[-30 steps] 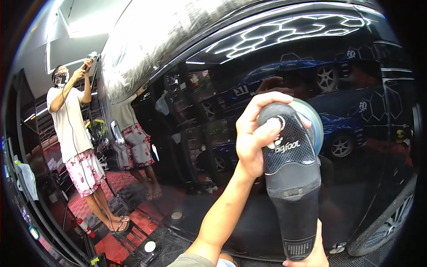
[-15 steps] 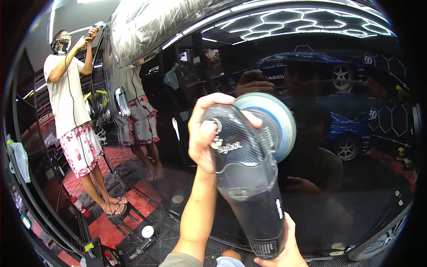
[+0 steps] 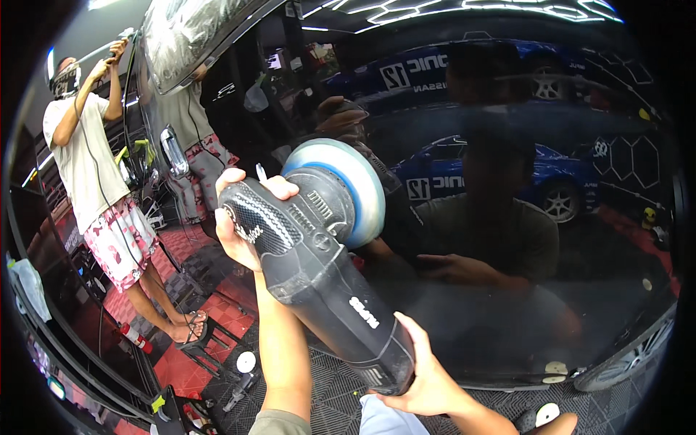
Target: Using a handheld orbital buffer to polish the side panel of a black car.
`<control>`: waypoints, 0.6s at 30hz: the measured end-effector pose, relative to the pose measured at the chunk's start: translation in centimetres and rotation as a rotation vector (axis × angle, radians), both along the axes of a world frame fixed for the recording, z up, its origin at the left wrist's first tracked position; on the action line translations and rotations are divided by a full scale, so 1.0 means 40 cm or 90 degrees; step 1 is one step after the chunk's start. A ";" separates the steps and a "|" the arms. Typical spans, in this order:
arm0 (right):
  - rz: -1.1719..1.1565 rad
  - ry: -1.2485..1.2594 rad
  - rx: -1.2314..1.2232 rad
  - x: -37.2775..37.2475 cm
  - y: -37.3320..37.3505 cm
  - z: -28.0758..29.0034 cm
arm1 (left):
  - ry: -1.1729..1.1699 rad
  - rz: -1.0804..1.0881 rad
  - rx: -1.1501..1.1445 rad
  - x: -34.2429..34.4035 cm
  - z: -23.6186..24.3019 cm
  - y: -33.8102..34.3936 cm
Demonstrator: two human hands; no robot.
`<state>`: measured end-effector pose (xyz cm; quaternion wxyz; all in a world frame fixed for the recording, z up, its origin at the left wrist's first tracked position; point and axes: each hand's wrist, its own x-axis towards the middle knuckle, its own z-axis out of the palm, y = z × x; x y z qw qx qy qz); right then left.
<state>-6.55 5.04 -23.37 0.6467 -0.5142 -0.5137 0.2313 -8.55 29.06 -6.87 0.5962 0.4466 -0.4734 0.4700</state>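
Note:
A black car polisher (image 3: 322, 279) slants across the middle of the view. My left hand (image 3: 243, 217) is wrapped round its textured head, thumb and fingers on opposite sides. Lower down, my right hand (image 3: 424, 373) grips the rear end of the body. The round pad (image 3: 368, 192), pale with a blue band, faces the glossy black car door (image 3: 449, 326). Whether the pad touches the paint or stands just off it, I cannot tell. My hands, the polisher and a blue car are mirrored in the panel.
At left another person (image 3: 94, 152) stands on a black stool (image 3: 203, 341), holding a corded tool up near the plastic-covered mirror (image 3: 196, 43). A second polisher (image 3: 239, 391) lies on the floor near a red fire extinguisher (image 3: 134, 337). A wheel (image 3: 631, 362) is at lower right.
The polisher has moved left along the door, both hands staying on it, and its body now slants more. The whole view has shifted a little, too.

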 end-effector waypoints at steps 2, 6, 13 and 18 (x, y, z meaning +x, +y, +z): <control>-0.050 -0.057 -0.006 0.018 -0.058 -0.013 | -0.013 -0.005 0.024 0.025 -0.007 -0.045; -0.097 -0.061 0.058 0.054 -0.189 -0.046 | 0.005 -0.022 0.044 0.091 -0.003 -0.201; -0.157 -0.089 0.142 0.137 -0.448 -0.096 | 0.032 0.035 0.178 0.218 0.033 -0.532; -0.199 -0.092 0.148 0.189 -0.605 -0.116 | 0.041 -0.009 0.247 0.295 0.064 -0.721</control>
